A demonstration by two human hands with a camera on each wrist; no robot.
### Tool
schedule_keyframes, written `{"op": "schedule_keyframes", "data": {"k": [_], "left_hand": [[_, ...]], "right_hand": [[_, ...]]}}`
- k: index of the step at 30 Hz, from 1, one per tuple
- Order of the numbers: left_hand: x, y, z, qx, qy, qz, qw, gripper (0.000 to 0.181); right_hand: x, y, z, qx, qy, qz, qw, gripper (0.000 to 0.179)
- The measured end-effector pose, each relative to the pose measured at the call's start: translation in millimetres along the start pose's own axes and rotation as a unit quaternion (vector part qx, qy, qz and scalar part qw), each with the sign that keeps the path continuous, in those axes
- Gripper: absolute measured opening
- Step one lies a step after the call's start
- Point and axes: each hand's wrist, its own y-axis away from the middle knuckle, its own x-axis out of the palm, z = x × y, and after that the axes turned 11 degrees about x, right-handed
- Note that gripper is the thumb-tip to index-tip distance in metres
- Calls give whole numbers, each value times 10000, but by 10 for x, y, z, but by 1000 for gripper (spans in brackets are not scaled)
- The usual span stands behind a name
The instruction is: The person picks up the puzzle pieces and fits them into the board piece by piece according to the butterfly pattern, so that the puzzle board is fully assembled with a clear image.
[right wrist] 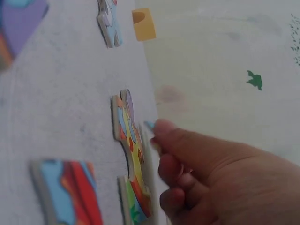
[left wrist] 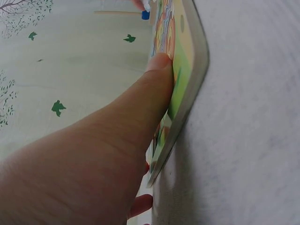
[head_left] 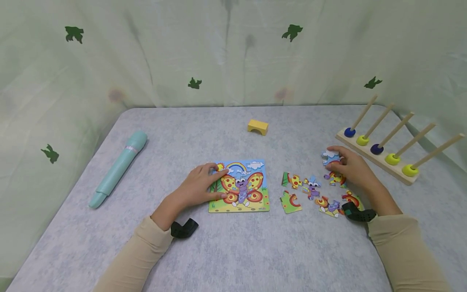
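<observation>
My left hand (head_left: 197, 186) rests on the left side of a square butterfly picture board (head_left: 257, 196), thumb and index finger lying on the picture. In the left wrist view the thumb presses on the board (left wrist: 185, 84) near its edge. On the right, my right hand (head_left: 352, 168) pinches a blue jigsaw piece (head_left: 328, 156) with a white cloud between thumb and fingers. Only a small blue tip of that piece (right wrist: 149, 124) shows in the right wrist view. Beneath and beside this hand lie several loose pieces, among them a green one (head_left: 290, 205) and a purple one (head_left: 312, 188).
A mint-green toy microphone (head_left: 120, 168) lies at the left. A yellow arch block (head_left: 258, 126) stands at the back. At the right is a wooden peg stand (head_left: 379, 159) with blue and yellow beads. Pale curtain with green leaf shapes hangs behind the table.
</observation>
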Motion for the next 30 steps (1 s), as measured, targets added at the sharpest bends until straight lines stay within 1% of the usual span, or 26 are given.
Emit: {"op": "schedule_keyframes", "data": {"k": [5,8,12,17,20,24,28,30], "left_hand": [[-6,10,-2,-18,11,-1,10000,72],[-11,14,-4,-2,5,-7,10000,72],[-11,11,-2,27,4,-10,10000,71],[-33,-1,-9,67,-45,23,10000,71],[-56,-11,-18,124,-90,13,9999,72],[-75,-29,-28,279,-167,-24,9995,72],[-87,-78,-54,420,-233,-18,9988,70],[-92,-106,-68,406,-259,14,9988,69]], "right_hand": [[-43,32,117,-35,-437,136,9989,60],[-56,67,242,-299,-651,270,9971,59],[-40,136,453,-718,-1019,552,9907,56],[32,221,770,-977,-1193,685,9857,56],[119,248,955,-1157,-1111,765,9841,54],[301,242,1157,-1269,-1022,1079,9807,52],[525,189,1285,-1163,-1152,1500,9750,51],[636,154,1318,-1047,-1235,1692,9722,51]]}}
